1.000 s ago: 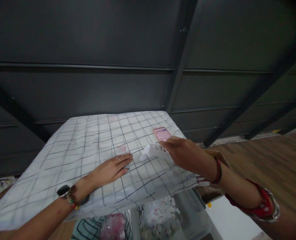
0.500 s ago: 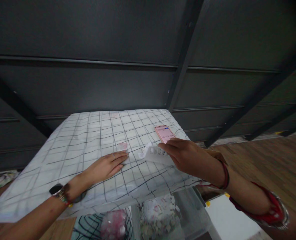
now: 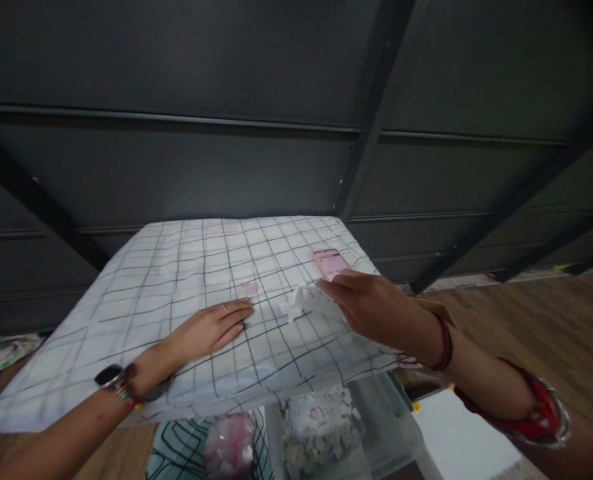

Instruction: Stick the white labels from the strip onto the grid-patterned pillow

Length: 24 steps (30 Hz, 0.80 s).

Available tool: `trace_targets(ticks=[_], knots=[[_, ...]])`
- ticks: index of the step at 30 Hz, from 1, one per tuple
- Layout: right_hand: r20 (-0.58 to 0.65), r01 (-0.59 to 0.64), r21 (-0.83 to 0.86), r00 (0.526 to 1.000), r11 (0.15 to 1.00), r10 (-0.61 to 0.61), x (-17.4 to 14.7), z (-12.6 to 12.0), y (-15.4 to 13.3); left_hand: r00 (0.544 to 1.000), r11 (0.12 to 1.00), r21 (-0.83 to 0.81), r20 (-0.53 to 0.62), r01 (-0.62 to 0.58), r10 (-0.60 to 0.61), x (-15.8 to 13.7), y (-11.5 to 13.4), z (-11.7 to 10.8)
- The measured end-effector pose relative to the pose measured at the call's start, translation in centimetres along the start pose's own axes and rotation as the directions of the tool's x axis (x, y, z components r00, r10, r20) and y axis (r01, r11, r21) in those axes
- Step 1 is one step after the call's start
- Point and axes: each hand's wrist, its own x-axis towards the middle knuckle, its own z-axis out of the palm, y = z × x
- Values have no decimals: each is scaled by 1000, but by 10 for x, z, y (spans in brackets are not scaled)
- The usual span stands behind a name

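Against the half-second-earlier picture little had changed: the grid-patterned cloth [image 3: 176, 313] covering the desk sat slightly lower and more level in view, the left hand [image 3: 211, 327] had kept lying flat and spread on it with fingers together, and the right hand [image 3: 371, 303] remained pinched on the white lacy scrap [image 3: 303, 301], now held a touch higher and nearer the pink phone [image 3: 331, 263]. The scrap hung just above the cloth, between the two hands, its left end free. A small pink piece [image 3: 249, 288] lay on the cloth just beyond the left fingertips. Below the desk edge, clear plastic bins [image 3: 391, 427] held heaps of pale scraps [image 3: 319, 427], and a pink bundle [image 3: 226, 443] sat beside them; what those scraps were could not be made out. The phone's screen text was too blurred to read, and the right hand hid the phone's near end.
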Motion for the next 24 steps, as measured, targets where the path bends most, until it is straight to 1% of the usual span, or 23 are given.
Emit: trace_targets(ticks=[4,7,10,16,21,24], knots=[[2,40,-26,999,999,-40,-5,-4,6,1000,1000,-10,-3,5,-5,0,1,-1],[-38,45,-57,998,997,-47,-9,-8,8,1000,1000,-27,-13,15,-15,0,0,-1],[-75,45,-43,996,998,-48,-10,-9,6,1000,999,-38,-13,22,-22,-1,-1,-1],[8,41,-51,999,998,-41,-12,-1,11,1000,1000,-16,-18,4,-5,-2,-2,-1],[-28,4,-49,1000,999,-5,-12,1,16,1000,1000,-3,-25,-6,6,3,-1,-3],[9,-6,-35,1000,999,6,-7,0,10,1000,1000,-3,-24,-3,3,6,1,-6]])
